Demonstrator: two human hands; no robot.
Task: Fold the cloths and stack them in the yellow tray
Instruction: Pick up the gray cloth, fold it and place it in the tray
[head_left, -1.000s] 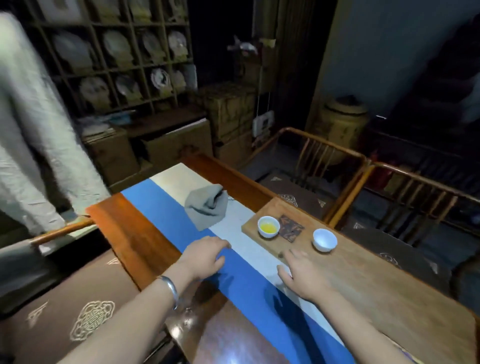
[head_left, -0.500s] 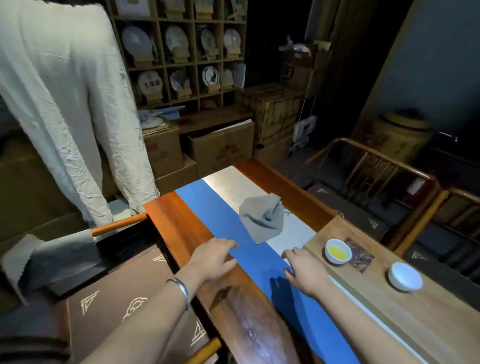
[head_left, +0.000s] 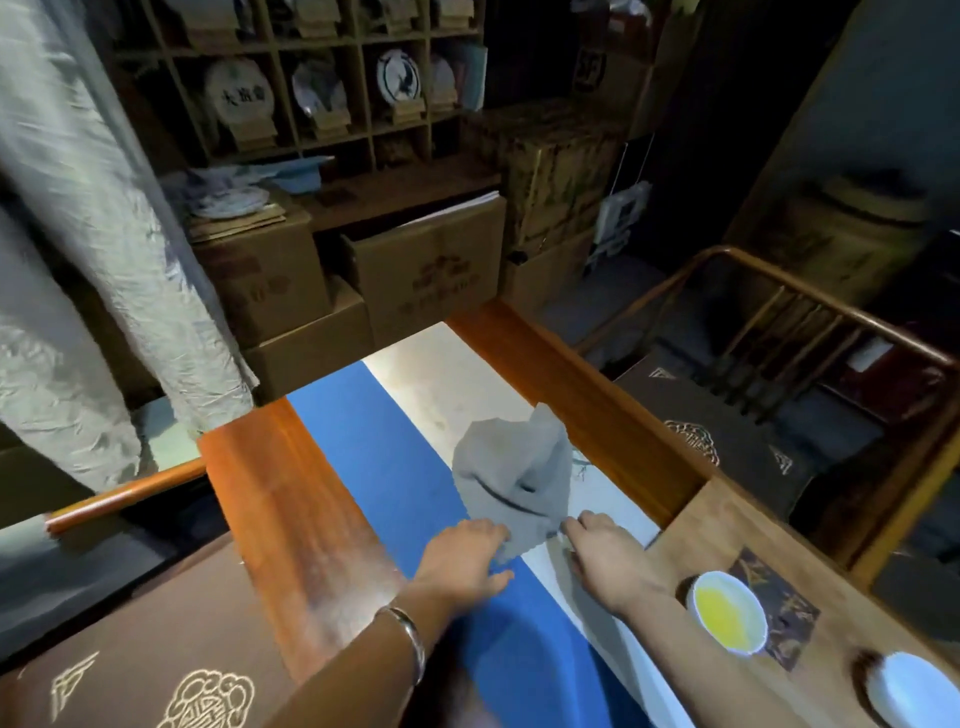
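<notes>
A crumpled grey cloth (head_left: 514, 467) lies on the blue and white runner (head_left: 384, 452) of the wooden table (head_left: 291, 493). My left hand (head_left: 462, 556) rests on the cloth's near corner, which tucks under its curled fingers. My right hand (head_left: 608, 556) has its fingertips pinched at the cloth's near right edge. The rest of the cloth stands up in loose folds beyond both hands. No yellow tray shows in this view.
A cup of yellow tea (head_left: 727, 613) and a white cup (head_left: 914, 691) sit on a wooden board (head_left: 727, 519) right of my right arm. Wooden chairs (head_left: 779, 322) stand to the right. Cardboard boxes (head_left: 426, 275) and a hanging pale garment (head_left: 93, 234) lie beyond the table.
Both hands have moved forward along the runner and reached the grey cloth's near edge. The view has tilted down and toward the cloth.
</notes>
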